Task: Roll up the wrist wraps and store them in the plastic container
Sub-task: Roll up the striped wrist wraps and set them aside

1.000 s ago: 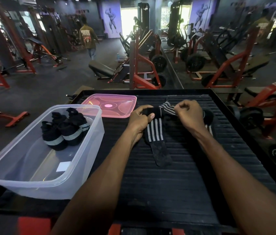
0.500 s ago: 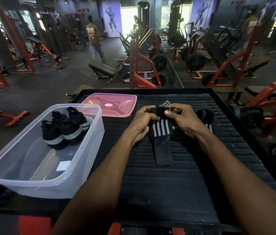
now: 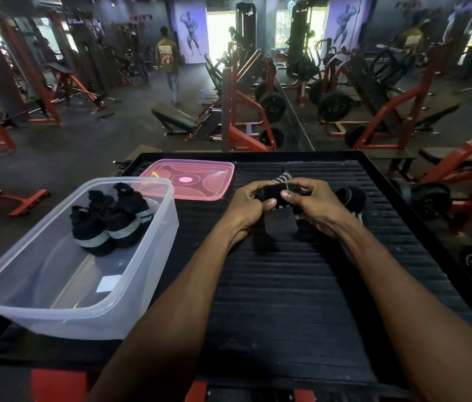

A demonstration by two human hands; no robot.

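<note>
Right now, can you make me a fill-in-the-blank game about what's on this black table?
1. Both hands, the left hand and the right hand, hold one black wrist wrap that is being ____.
2. The rolled wraps already stored sit inside the clear ____.
3. The lid lying beside the container is coloured ____.
4. Another rolled wrap lies on the mat to the ____ of the hands.

Missing words: rolled up; container; pink; right

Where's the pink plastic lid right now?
In the head view, the pink translucent plastic lid lies flat at the ribbed black mat's far left, just behind the clear plastic container.
</note>
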